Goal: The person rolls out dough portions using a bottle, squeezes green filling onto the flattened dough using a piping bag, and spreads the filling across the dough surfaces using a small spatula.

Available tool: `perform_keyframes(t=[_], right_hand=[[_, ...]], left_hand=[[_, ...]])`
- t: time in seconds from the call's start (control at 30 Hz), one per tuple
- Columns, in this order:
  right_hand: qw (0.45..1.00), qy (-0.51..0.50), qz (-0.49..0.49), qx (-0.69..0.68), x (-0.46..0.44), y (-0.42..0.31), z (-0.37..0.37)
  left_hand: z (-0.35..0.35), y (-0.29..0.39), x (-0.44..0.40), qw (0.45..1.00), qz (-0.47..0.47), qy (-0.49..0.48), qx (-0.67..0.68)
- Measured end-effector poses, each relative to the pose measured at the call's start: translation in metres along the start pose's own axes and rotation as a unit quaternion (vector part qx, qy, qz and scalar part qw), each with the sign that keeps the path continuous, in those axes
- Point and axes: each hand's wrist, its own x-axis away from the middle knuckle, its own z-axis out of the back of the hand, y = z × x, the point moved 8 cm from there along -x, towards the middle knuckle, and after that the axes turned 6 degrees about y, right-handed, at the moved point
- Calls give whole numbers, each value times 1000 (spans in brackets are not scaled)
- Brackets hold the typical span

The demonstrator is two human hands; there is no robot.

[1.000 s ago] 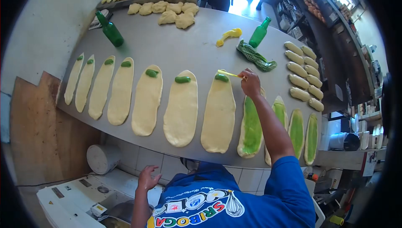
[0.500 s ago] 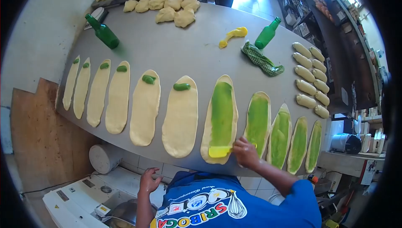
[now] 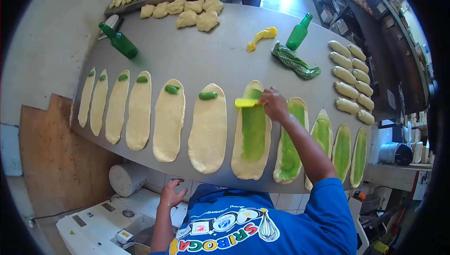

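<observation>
My right hand (image 3: 274,105) grips a yellow dough scraper (image 3: 246,103), laid across the upper end of a flat dough strip (image 3: 251,170). Green paste (image 3: 253,135) covers most of that strip's middle. Below the table's front edge, my left hand (image 3: 172,193) hangs with its fingers apart, holding nothing. To the left, several long dough strips each carry a green dollop near the far end, the nearest on a wide dough strip (image 3: 207,135). Under and beyond my right forearm, more strips are spread with green, such as a narrow dough strip (image 3: 342,154).
Two green bottles, a left bottle (image 3: 119,42) and a right bottle (image 3: 298,34), lie on the metal table (image 3: 187,51). Near the right one are a yellow piping bag (image 3: 261,38) and a green-patterned bag (image 3: 295,61). Rolled dough pieces (image 3: 344,74) line the right; dough lumps (image 3: 197,18) sit behind.
My right hand has moved the scraper from the near end of the dough strip up to its far end. The view has shifted slightly. My left hand stays empty.
</observation>
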Motion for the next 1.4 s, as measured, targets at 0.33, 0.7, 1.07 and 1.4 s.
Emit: perform_keyframes(t=[0.33, 0.7, 1.07, 1.4], right_hand=[[984, -175, 31, 4, 130, -66, 20], [995, 69, -61, 46, 8, 29, 24], [998, 6, -56, 7, 229, -136, 24], [989, 38, -139, -3, 198, -183, 47]], left_hand=[[11, -61, 15, 1000, 28, -14, -1], [41, -91, 13, 999, 14, -30, -17], [28, -140, 22, 997, 17, -75, -22], [64, -155, -7, 999, 9, -50, -11]])
